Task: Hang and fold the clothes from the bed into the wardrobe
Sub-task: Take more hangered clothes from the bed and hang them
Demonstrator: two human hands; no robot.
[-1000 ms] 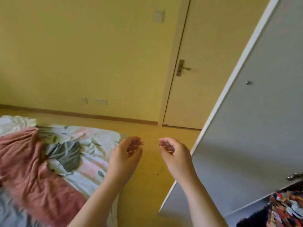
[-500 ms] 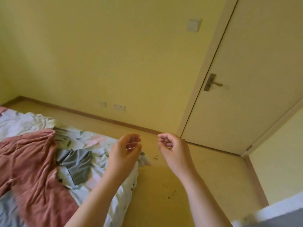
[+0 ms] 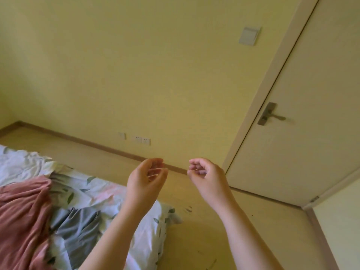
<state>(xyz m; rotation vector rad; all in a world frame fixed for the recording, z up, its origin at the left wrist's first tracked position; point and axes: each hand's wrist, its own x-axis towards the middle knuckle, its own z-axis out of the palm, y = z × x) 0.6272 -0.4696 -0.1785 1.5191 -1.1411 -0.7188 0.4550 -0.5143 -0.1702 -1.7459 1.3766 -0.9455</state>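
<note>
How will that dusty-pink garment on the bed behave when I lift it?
The dusty-pink crumpled fabric garment lies in soft folds, so it will probably hang limp. It looks bigger than the grey cloth garment beside it, so it is likely heavier.

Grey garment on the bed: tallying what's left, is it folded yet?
Not folded: the grey garment lies crumpled and creased on the floral sheet, beside the pink cloth.
</note>
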